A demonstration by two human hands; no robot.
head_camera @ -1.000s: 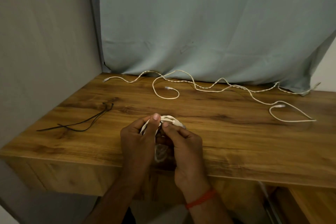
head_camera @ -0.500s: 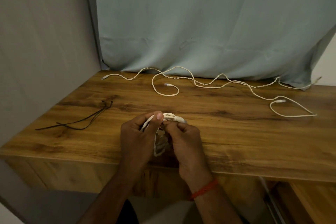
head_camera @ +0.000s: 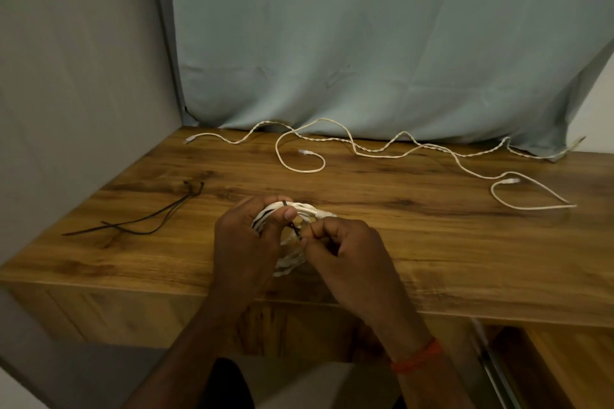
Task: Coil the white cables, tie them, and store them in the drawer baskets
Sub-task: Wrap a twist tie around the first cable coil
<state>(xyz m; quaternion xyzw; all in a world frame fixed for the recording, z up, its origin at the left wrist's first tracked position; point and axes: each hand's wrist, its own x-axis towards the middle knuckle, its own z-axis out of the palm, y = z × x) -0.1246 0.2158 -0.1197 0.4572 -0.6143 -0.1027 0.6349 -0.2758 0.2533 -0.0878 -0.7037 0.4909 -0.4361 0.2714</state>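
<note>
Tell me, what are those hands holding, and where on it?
The left hand grips the coiled white cable at the top of its loop. The right hand pinches the loose end of the black tie wrapped round it.

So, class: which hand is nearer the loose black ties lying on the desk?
Left. The left hand sits right of the black ties; the right hand is farther right, beyond it.

Wooden table (head_camera: 432, 259): white cables (head_camera: 300, 171), seemingly black ties (head_camera: 172, 207).

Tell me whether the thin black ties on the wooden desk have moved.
No. The thin black ties lie at the same dark grain streak of the wooden desk.
</note>
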